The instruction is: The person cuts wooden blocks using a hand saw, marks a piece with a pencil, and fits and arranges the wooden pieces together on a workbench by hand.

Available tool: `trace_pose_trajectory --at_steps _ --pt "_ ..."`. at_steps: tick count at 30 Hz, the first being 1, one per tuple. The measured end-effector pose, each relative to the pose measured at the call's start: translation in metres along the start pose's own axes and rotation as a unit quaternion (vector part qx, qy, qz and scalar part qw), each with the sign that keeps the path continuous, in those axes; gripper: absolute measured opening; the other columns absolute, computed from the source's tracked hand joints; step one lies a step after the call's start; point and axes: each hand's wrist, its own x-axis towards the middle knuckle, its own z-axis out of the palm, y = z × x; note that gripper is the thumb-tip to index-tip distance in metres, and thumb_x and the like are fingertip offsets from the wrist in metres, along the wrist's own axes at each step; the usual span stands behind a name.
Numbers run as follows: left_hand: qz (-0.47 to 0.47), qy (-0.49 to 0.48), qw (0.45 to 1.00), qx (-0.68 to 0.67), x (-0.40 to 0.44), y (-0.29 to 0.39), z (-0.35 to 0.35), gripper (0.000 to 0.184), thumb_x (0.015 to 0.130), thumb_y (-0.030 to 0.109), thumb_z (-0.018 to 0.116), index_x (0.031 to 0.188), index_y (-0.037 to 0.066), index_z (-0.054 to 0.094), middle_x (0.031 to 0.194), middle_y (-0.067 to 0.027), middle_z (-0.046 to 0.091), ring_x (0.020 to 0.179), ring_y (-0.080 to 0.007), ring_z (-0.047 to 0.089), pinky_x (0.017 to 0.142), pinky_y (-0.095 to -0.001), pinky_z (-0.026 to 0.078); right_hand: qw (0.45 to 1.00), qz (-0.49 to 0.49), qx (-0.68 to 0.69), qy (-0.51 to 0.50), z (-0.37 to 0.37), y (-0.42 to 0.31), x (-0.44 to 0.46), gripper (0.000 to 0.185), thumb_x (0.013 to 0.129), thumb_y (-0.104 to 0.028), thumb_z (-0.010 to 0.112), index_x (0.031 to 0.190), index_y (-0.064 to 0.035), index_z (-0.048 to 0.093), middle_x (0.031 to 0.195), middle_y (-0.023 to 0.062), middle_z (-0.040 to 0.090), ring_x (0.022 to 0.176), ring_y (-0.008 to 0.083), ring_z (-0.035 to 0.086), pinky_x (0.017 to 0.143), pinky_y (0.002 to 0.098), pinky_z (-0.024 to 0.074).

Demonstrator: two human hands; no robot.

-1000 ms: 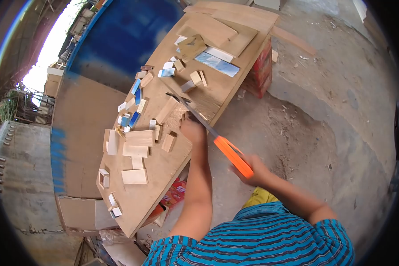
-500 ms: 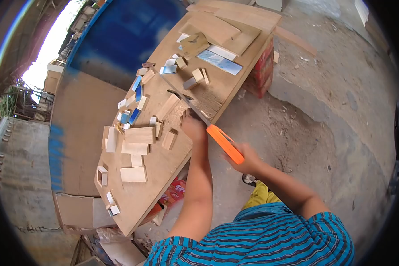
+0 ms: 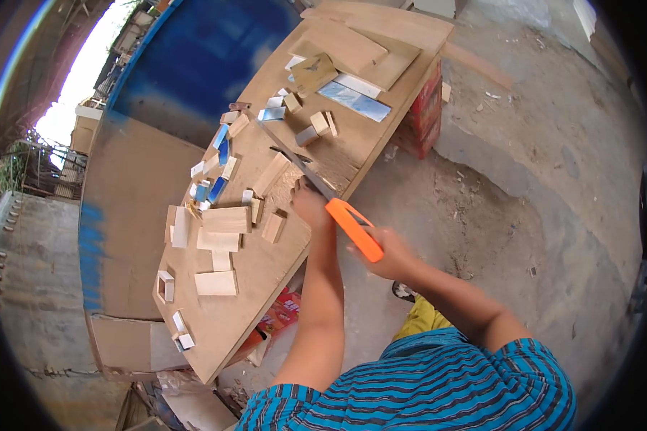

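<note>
My right hand (image 3: 385, 253) is closed around the orange handle of a handsaw (image 3: 354, 231), beyond the table's front edge. The dark blade runs up and left across the wooden table (image 3: 266, 287), just right of my left hand. My left hand (image 3: 311, 204) presses down near the table edge, its fingers bent beside the blade; what lies under them is hidden. A long light wood strip (image 3: 272, 174) lies to the left of this hand, and a small wood block (image 3: 273, 227) sits closer to the table's front edge.
Several wood pieces (image 3: 227, 220) and blue-painted blocks (image 3: 218, 189) spread along the table's far left side. Flat boards (image 3: 345, 47) and a blue-white strip (image 3: 354, 100) lie at the upper end. A red crate (image 3: 425, 115) stands under the table.
My right hand has moved up and left with the saw, its handle now nearer the table edge. My left hand has stayed nearly in place.
</note>
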Motion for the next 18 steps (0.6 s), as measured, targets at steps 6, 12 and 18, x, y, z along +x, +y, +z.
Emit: trace_pose_trajectory --at_steps 6,12,18 --pt "-0.007 0.010 0.999 0.039 0.003 -0.001 0.002 0.015 0.084 0.016 0.050 0.088 0.007 0.062 0.094 -0.0096 0.063 0.093 -0.0328 0.058 0.078 -0.0502 0.043 1.000 0.004 -0.003 -0.024 -0.012 0.015 -0.051 0.019 0.085 -0.021 0.067 0.089 -0.0024 0.063 0.074 0.0183 0.062 0.072 0.0404 0.060 0.063 0.0406 0.0484" --pt "0.010 0.002 1.000 -0.016 0.003 -0.011 0.008 0.017 0.086 0.015 0.047 0.090 0.006 0.062 0.094 -0.0098 0.063 0.094 -0.0327 0.058 0.079 -0.0496 0.042 0.999 -0.031 -0.016 0.007 -0.008 0.032 -0.062 0.020 0.085 -0.021 0.067 0.091 -0.0027 0.063 0.073 0.0186 0.061 0.071 0.0400 0.060 0.063 0.0404 0.0485" --pt "0.002 -0.018 1.000 -0.003 0.005 -0.011 0.004 0.017 0.086 0.015 0.048 0.090 0.007 0.062 0.095 -0.0082 0.063 0.093 -0.0324 0.058 0.079 -0.0490 0.042 0.999 -0.017 0.046 -0.005 0.011 0.013 0.003 0.021 0.084 -0.020 0.067 0.091 -0.0007 0.062 0.073 0.0207 0.060 0.069 0.0395 0.059 0.061 0.0441 0.0456"
